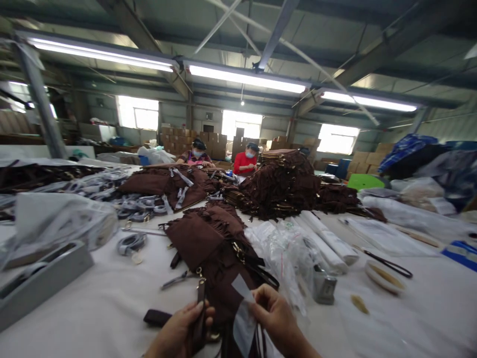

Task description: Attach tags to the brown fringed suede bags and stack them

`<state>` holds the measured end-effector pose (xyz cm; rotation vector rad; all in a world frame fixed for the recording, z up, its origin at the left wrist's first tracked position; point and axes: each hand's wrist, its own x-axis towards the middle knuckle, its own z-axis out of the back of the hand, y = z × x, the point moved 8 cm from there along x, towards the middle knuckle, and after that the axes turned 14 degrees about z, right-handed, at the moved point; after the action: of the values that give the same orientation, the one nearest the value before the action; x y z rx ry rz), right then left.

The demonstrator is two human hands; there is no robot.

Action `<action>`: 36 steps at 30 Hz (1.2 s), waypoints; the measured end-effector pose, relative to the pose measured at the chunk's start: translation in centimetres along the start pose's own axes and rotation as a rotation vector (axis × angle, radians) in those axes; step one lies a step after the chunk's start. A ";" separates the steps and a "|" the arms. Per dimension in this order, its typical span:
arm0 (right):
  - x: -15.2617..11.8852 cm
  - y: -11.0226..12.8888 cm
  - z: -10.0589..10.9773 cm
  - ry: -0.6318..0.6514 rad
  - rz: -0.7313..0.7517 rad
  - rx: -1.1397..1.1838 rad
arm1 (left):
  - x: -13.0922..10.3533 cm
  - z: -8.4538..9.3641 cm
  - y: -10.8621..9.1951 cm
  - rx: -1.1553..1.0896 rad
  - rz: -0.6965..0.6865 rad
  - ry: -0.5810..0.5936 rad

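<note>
At about 9 o'clock from the hands, a long grey tray (55,284) is set on the white table (115,303); something dark is held in it, but its kind cannot be told. At 10 o'clock, the contents of a cloudy plastic bag (61,216) are blurred by the film. At 1 o'clock, crumpled clear bags (285,248) are heaped beside white rolls (328,243).

The brown strap (201,293) is found just left of the middle, low in the view, over the near end of the brown bags (197,243). Its long axis is run roughly from 6 to 12 o'clock, and its gold clasp (200,272) is pointed to 12. The white sheet (244,323) is seen just right of it, stretched lengthwise from 6 to 12, with its upper tip slanted towards 11.

The left hand (182,325) is brought in from 7 o'clock; the strap is gripped by it, thumb pressed on top. The right hand (274,313) is brought in from 5 o'clock, fingers curled, and the sheet's edge is pinched between thumb and forefinger.
</note>
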<state>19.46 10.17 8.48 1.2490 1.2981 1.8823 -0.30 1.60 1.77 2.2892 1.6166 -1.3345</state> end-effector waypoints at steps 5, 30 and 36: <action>-0.6 -0.8 -5.1 0.059 0.150 -0.498 | -1.1 -0.4 0.1 0.057 0.007 0.104; 1.6 -2.1 -10.0 0.180 -0.034 -0.215 | -0.3 1.5 0.2 0.148 -0.023 0.088; 1.4 -3.3 -9.3 0.122 -0.155 -0.089 | -2.1 0.8 -1.0 0.257 -0.011 0.079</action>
<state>10.20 8.71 4.96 0.9739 1.3176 1.9075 -1.74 0.14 3.08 2.5067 1.5632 -1.5560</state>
